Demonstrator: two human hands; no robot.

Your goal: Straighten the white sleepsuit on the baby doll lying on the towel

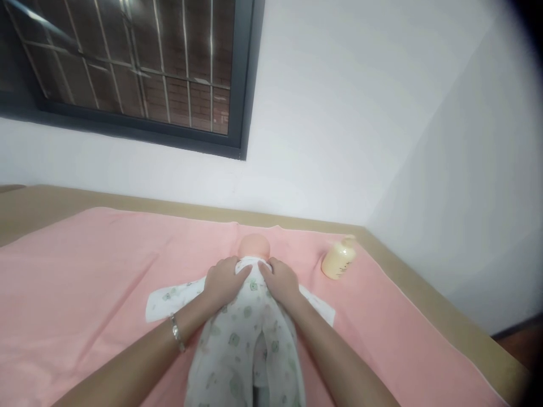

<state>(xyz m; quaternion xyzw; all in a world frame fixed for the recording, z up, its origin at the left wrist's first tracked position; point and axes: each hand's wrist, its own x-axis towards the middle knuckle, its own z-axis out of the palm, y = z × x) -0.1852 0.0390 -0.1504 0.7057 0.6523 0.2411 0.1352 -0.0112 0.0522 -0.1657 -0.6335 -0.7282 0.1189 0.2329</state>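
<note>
A baby doll [254, 246] lies on a pink towel [85, 271], its head away from me. It wears a white patterned garment [246, 339] with sleeves spread to both sides. My left hand [223, 281] rests on the doll's left shoulder area, fingers curled and pressed onto the cloth. My right hand [280, 280] lies on the other shoulder in the same way. The thumbs of both hands meet near the collar below the head. A bracelet sits on my left wrist.
A pale yellow bottle [338, 259] lies on the towel to the right of the doll. The towel covers a tan table [445, 316] set into a white wall corner. A barred window [127, 68] is at the upper left.
</note>
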